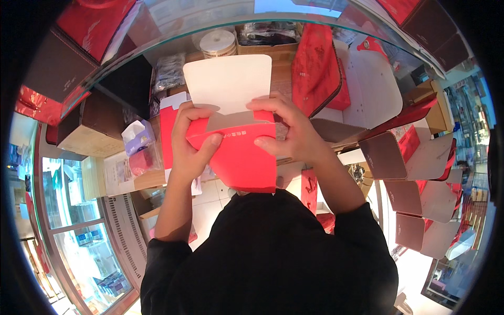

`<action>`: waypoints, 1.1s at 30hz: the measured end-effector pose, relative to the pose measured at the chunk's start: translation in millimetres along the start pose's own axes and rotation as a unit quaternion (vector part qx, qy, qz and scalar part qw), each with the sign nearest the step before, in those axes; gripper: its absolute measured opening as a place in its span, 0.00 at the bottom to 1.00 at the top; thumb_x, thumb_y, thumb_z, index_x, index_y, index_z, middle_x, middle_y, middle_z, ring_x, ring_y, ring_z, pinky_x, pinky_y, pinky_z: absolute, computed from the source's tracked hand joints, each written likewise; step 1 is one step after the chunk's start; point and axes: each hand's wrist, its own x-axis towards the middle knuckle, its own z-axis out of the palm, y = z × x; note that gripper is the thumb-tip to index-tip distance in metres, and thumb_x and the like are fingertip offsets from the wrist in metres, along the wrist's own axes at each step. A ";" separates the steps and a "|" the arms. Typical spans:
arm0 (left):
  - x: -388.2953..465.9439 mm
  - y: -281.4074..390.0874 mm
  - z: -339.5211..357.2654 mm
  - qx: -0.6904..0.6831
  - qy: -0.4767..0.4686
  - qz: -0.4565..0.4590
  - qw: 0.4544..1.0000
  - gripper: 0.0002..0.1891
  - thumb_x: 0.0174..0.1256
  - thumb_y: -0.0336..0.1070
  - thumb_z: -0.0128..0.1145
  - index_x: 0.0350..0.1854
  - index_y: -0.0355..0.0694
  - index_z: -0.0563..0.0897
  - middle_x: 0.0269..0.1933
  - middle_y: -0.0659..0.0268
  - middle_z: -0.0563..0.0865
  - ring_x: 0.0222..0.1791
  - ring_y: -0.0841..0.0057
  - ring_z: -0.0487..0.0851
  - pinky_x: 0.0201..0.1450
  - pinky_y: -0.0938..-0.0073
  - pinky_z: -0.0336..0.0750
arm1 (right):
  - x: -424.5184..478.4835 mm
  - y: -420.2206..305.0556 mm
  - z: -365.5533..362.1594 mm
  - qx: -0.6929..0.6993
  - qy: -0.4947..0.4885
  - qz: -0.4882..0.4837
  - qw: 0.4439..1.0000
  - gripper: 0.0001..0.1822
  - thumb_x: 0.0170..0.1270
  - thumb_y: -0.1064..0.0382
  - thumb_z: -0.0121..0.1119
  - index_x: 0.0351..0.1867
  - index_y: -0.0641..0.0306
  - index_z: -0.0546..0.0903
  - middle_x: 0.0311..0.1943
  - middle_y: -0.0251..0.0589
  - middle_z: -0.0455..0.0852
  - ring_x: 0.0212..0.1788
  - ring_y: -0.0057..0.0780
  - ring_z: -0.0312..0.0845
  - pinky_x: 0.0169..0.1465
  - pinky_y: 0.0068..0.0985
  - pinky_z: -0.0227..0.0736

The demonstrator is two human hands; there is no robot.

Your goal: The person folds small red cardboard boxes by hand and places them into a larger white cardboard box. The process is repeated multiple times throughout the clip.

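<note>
A red cardboard box (246, 161) with a white inner side is held up in front of my chest, its wide lid flap raised and pointing away from me. On its left side my left hand (193, 138) grips the rim, the thumb on the red front panel. My right hand (289, 126) holds the right side, fingers at the base of the white flap and thumb against the front. Behind my left hand, a flat red and white carton piece (167, 130) lies on the wooden desk. The inside of the box is only partly visible.
A glass shelf edge (236, 23) curves across the top. Beyond the box stand a disc spindle (217, 42) and a carton of wrapped items (267, 47). At left are a purple tissue box (138, 138) and brown carton (92, 124); at right, red bags (317, 71) and open brown-flapped boxes (384, 155).
</note>
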 end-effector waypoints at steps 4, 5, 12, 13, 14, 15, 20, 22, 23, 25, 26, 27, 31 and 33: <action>2.8 4.1 0.4 0.009 -0.027 -0.006 1.000 0.19 0.51 0.38 0.66 0.44 0.36 0.77 0.48 0.57 0.76 0.49 0.66 0.76 0.55 0.69 0.68 | -1.2 7.2 -6.1 -0.061 0.014 0.000 0.998 0.21 0.45 0.62 0.73 0.43 0.60 0.81 0.39 0.38 0.75 0.45 0.32 0.73 0.46 0.26 0.69; 3.9 5.3 0.8 0.009 -0.025 -0.007 1.000 0.19 0.51 0.37 0.66 0.44 0.36 0.77 0.48 0.57 0.76 0.50 0.66 0.76 0.55 0.69 0.68 | -1.2 7.4 -6.4 -0.066 0.024 -0.018 0.997 0.20 0.45 0.62 0.73 0.42 0.60 0.81 0.39 0.38 0.75 0.45 0.32 0.74 0.47 0.26 0.69; 5.6 3.5 6.8 0.057 0.001 0.021 0.998 0.19 0.50 0.35 0.66 0.44 0.36 0.77 0.52 0.56 0.75 0.53 0.65 0.74 0.56 0.66 0.68 | -0.6 7.5 -2.9 -0.003 0.065 -0.078 0.995 0.17 0.45 0.64 0.71 0.39 0.61 0.81 0.36 0.39 0.75 0.44 0.32 0.73 0.48 0.26 0.67; 6.3 3.4 7.7 0.082 0.006 0.040 0.996 0.18 0.50 0.35 0.66 0.44 0.37 0.77 0.52 0.56 0.74 0.53 0.64 0.74 0.56 0.65 0.68 | -0.9 8.0 -4.3 -0.010 0.063 -0.081 0.995 0.17 0.45 0.64 0.70 0.39 0.61 0.81 0.36 0.39 0.75 0.44 0.32 0.73 0.47 0.26 0.67; 6.7 3.3 7.0 0.076 0.001 0.046 0.996 0.19 0.50 0.35 0.67 0.44 0.37 0.77 0.53 0.55 0.74 0.54 0.64 0.74 0.57 0.65 0.68 | -1.6 8.8 -5.8 -0.018 0.061 -0.085 0.994 0.17 0.45 0.65 0.70 0.39 0.61 0.81 0.36 0.39 0.75 0.43 0.31 0.72 0.47 0.25 0.67; 6.5 3.4 6.1 0.070 -0.004 0.051 0.996 0.19 0.50 0.34 0.67 0.45 0.37 0.77 0.54 0.55 0.74 0.55 0.64 0.73 0.57 0.65 0.68 | -2.1 9.5 -7.0 -0.026 0.058 -0.088 0.994 0.17 0.45 0.65 0.70 0.40 0.61 0.81 0.36 0.39 0.74 0.43 0.31 0.72 0.47 0.24 0.66; 2.9 6.5 23.9 -0.210 0.105 -0.003 0.972 0.22 0.48 0.29 0.71 0.46 0.38 0.76 0.55 0.56 0.74 0.55 0.65 0.75 0.58 0.66 0.70 | -6.0 8.5 12.1 0.171 0.153 -0.060 0.972 0.18 0.45 0.69 0.70 0.41 0.61 0.81 0.46 0.41 0.76 0.51 0.31 0.74 0.52 0.27 0.70; 6.0 11.4 22.7 -0.196 0.096 -0.006 0.976 0.21 0.47 0.27 0.71 0.44 0.38 0.76 0.53 0.56 0.75 0.55 0.64 0.75 0.58 0.66 0.71 | -4.3 6.5 16.9 0.260 0.182 -0.060 0.947 0.19 0.45 0.71 0.70 0.42 0.62 0.81 0.51 0.42 0.75 0.55 0.33 0.73 0.55 0.29 0.70; 7.7 11.5 21.3 -0.177 0.083 0.004 0.981 0.21 0.47 0.27 0.71 0.43 0.39 0.76 0.53 0.57 0.75 0.55 0.64 0.76 0.58 0.66 0.71 | -2.5 3.4 14.7 0.263 0.167 -0.059 0.948 0.19 0.46 0.72 0.70 0.43 0.62 0.81 0.52 0.42 0.75 0.57 0.35 0.72 0.57 0.30 0.70; 12.4 3.3 11.5 -0.084 0.026 0.068 0.994 0.20 0.48 0.27 0.71 0.42 0.39 0.76 0.52 0.57 0.76 0.56 0.62 0.76 0.58 0.65 0.71 | -1.3 3.5 9.8 0.213 0.132 -0.072 0.965 0.19 0.47 0.73 0.70 0.43 0.63 0.81 0.54 0.43 0.74 0.59 0.36 0.72 0.59 0.30 0.70; 12.1 -1.7 10.2 -0.088 0.022 0.075 0.993 0.20 0.47 0.27 0.71 0.42 0.39 0.76 0.51 0.57 0.77 0.57 0.62 0.76 0.58 0.65 0.71 | -2.0 6.6 5.3 0.157 0.113 -0.085 0.978 0.19 0.47 0.73 0.69 0.44 0.63 0.81 0.54 0.43 0.74 0.59 0.37 0.72 0.59 0.29 0.70; 11.0 -8.4 10.5 -0.094 0.017 0.083 0.992 0.20 0.47 0.26 0.71 0.42 0.38 0.76 0.51 0.57 0.77 0.57 0.62 0.76 0.58 0.65 0.71 | -2.3 9.4 2.6 0.100 0.094 -0.096 0.986 0.19 0.48 0.73 0.69 0.44 0.63 0.81 0.54 0.44 0.74 0.59 0.37 0.72 0.59 0.29 0.70; 12.9 -9.5 8.1 -0.084 -0.019 0.096 0.992 0.21 0.48 0.28 0.70 0.44 0.39 0.75 0.55 0.55 0.76 0.59 0.62 0.74 0.60 0.64 0.69 | -0.6 16.9 1.0 0.074 0.090 -0.132 0.984 0.17 0.49 0.73 0.68 0.43 0.64 0.81 0.53 0.44 0.76 0.58 0.36 0.73 0.57 0.29 0.70; 14.3 -2.5 5.1 -0.088 -0.050 0.068 0.993 0.20 0.51 0.31 0.68 0.45 0.39 0.75 0.57 0.55 0.75 0.60 0.62 0.73 0.62 0.64 0.67 | -1.1 18.3 -1.1 0.059 0.097 -0.123 0.986 0.16 0.49 0.73 0.67 0.42 0.64 0.81 0.52 0.44 0.77 0.57 0.36 0.74 0.56 0.29 0.71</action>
